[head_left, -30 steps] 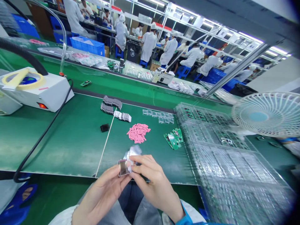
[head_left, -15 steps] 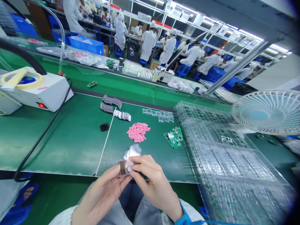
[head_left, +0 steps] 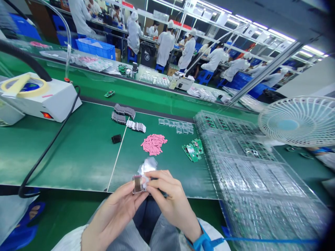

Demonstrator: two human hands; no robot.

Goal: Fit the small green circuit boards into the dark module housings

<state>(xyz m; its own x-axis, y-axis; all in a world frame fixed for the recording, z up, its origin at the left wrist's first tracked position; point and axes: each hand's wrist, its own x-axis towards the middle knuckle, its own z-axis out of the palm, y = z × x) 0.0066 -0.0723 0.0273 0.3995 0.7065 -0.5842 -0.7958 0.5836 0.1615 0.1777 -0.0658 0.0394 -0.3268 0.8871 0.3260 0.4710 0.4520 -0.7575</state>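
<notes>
My left hand (head_left: 112, 212) is closed round the edges of a small LCD screen (head_left: 138, 184) in a clear frame, with a pink strip along its top edge. Against its right side, my right hand (head_left: 170, 198) pinches a whitish translucent film (head_left: 144, 180); whether the film is stuck to the screen I cannot tell. Just beyond the fingers lies a small heap of clear films (head_left: 148, 164) on the green mat. Farther back sits a pile of pink strips (head_left: 154, 144). A blue wrist strap (head_left: 202, 240) circles my right wrist.
Stacked dark-edged screens (head_left: 124, 113), a black part (head_left: 116, 138), clear plastic frames (head_left: 176, 124) and green circuit boards (head_left: 193, 150) lie on the bench. Clear trays (head_left: 235, 167) and a fan (head_left: 295, 123) stand right; a white machine (head_left: 44, 101) with a cable stands left.
Both hands keep nearly the same hold on the screen and film. At the back, the lone green circuit board has shifted right along the green strip. The view has tilted slightly.
</notes>
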